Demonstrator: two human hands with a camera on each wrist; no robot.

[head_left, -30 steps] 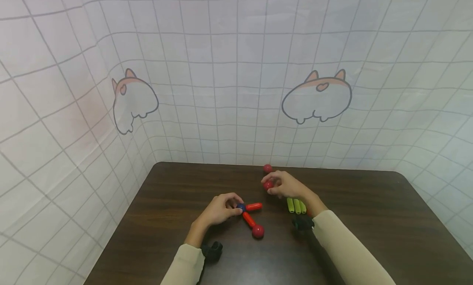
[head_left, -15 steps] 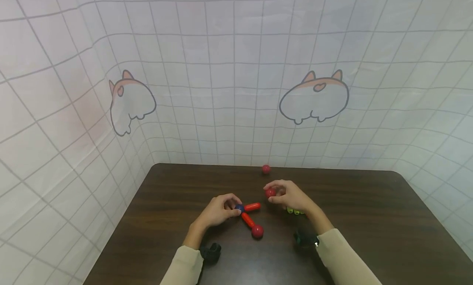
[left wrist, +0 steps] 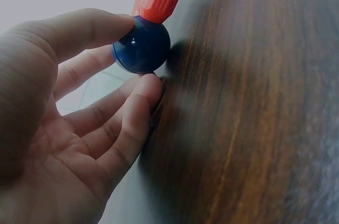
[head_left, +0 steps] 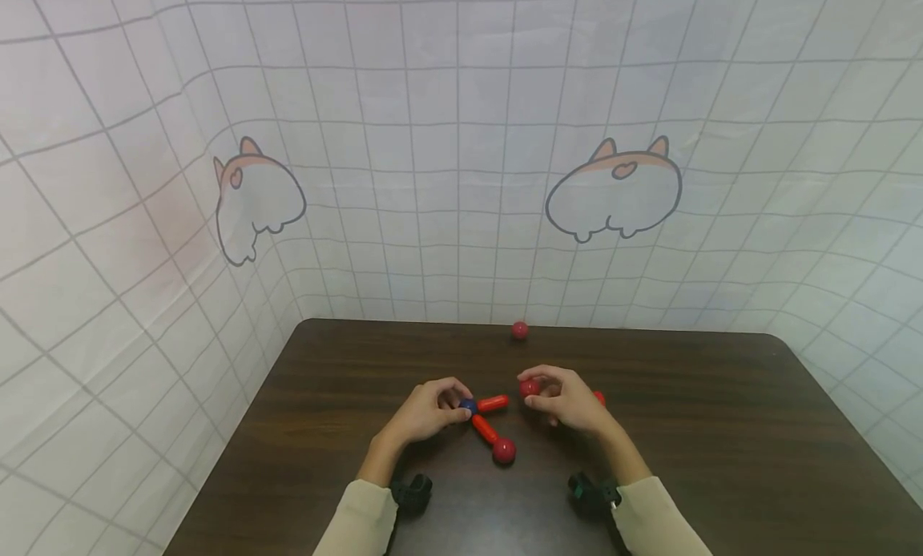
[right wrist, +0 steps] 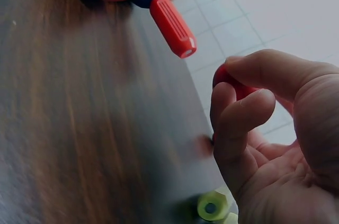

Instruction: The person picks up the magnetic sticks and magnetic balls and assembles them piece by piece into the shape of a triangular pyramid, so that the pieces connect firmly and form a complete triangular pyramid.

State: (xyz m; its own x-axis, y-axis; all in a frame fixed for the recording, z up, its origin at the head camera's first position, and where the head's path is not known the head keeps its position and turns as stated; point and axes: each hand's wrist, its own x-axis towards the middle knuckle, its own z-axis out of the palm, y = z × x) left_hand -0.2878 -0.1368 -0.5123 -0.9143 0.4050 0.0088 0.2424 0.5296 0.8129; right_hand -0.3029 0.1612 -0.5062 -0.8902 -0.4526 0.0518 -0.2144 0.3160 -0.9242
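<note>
My left hand (head_left: 430, 410) pinches a dark blue ball (head_left: 468, 407) between thumb and fingers, low over the table. Two red rods join that ball: one (head_left: 493, 403) points right with a free end, the other (head_left: 485, 429) runs toward the front right to a red ball (head_left: 504, 450). In the right wrist view the free rod (right wrist: 173, 27) has a pale tip. My right hand (head_left: 570, 397) holds another red ball (head_left: 530, 388) between thumb and fingers, a short gap to the right of the free rod end; the fingers partly cover this ball (right wrist: 220, 74) in the right wrist view.
One more red ball (head_left: 519, 330) lies at the table's back edge. A red piece (head_left: 600, 397) shows behind my right hand. Yellow-green rods (right wrist: 212, 206) lie beneath that hand, hidden in the head view. A white grid-patterned cloth (head_left: 433, 179) hangs behind the dark wooden table (head_left: 721, 428).
My right hand has moved toward the front with its red ball, closer to the free red rod, and now covers the yellow-green rods in the head view. My left hand has kept its grip on the blue ball.
</note>
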